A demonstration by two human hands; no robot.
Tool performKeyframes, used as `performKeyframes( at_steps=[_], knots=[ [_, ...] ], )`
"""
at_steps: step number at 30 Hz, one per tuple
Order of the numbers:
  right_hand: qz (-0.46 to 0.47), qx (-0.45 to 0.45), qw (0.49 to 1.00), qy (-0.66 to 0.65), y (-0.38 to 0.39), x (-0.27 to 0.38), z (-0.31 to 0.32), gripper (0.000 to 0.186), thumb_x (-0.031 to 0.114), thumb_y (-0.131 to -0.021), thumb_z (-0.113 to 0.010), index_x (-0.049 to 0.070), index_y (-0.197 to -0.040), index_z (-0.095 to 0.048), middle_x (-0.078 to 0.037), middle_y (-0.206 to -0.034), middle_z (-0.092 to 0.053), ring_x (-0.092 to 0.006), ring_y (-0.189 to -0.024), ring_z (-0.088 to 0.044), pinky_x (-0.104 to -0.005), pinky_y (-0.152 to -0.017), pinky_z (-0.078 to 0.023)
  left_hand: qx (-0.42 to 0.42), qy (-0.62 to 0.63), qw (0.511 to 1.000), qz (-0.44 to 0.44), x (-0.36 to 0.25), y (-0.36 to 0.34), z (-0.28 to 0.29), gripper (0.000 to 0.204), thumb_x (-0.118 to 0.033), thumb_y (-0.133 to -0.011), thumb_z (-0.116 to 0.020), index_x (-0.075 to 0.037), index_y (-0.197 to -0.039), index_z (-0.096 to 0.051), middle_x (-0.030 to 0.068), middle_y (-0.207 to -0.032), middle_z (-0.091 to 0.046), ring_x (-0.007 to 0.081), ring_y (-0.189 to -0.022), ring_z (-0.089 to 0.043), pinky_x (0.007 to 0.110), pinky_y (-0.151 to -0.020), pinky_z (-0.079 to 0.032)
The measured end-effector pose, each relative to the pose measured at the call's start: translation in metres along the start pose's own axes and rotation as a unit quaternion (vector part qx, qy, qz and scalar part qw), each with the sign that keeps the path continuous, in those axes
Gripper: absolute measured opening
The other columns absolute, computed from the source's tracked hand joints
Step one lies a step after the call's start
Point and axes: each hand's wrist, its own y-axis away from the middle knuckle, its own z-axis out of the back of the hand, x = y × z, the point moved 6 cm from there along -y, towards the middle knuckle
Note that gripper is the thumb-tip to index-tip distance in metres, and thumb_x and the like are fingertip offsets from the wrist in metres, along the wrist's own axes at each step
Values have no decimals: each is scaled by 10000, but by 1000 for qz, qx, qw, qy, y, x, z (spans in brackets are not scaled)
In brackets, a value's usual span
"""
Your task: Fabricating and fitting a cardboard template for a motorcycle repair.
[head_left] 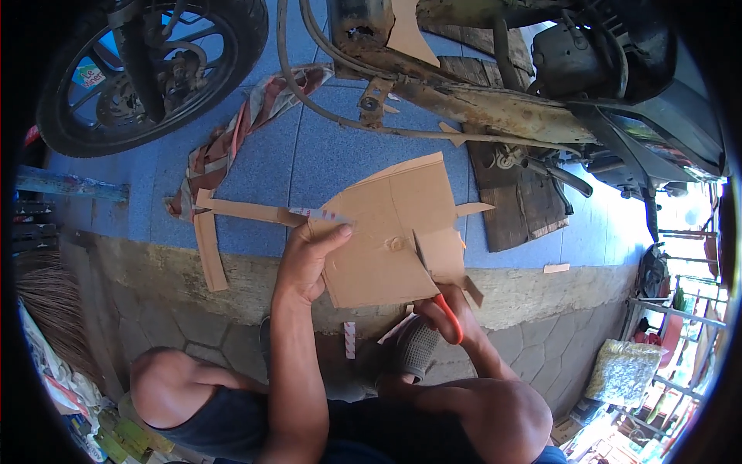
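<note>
A flat piece of brown cardboard is held up in front of me. My left hand grips its left edge, thumb on top and fingers hidden beneath. My right hand is closed on orange-handled scissors at the near right edge. One blade lies over the cardboard, pointing away from me, with a cut running along it. Right of the blade, a cardboard flap stays partly behind the main piece. A cardboard strip lies beyond my left hand, beside another strip on the step edge.
A motorcycle's front wheel stands far left, its rusty frame across the far right. Wooden planks lie under it on blue tiles. A striped cloth is crumpled on the tiles. Grey paving lies below the concrete step.
</note>
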Motion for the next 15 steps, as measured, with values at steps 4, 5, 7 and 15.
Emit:
performKeyframes(
  at_steps=[4,5,7,15],
  knots=[
    [-30,7,997,-73,0,8,0,310,260,-902,-603,-31,-798,-624,-72,-622,-563,-131,-606,-540,-305,-583,-435,-10,2,1000,-26,-9,-2,-7,314,-42,-858,-678,13,-1163,-627,94,-1083,-670,179,-970,-660,324,-852,-542],
    [-32,5,997,-76,0,9,1,310,260,-902,-603,-31,-798,-624,-72,-622,-563,-131,-606,-540,-305,-583,-435,-4,3,999,-32,-11,-3,-8,324,-45,-858,-681,16,-1171,-624,95,-1096,-667,179,-980,-658,325,-856,-541],
    [-38,3,999,18,2,12,7,312,263,-903,-598,-32,-805,-629,-79,-631,-561,-140,-607,-523,-315,-591,-435,-9,-7,999,-36,-13,0,-10,326,-46,-856,-686,14,-1170,-625,93,-1100,-667,179,-989,-655,323,-860,-540],
    [-39,1,999,21,4,21,10,352,308,-881,-644,-38,-823,-647,-102,-643,-583,-169,-621,-562,-350,-618,-455,7,-74,996,-54,-26,-1,-1,381,-73,-832,-725,2,-1192,-625,84,-1138,-666,170,-1016,-644,308,-888,-509]
  ],
)
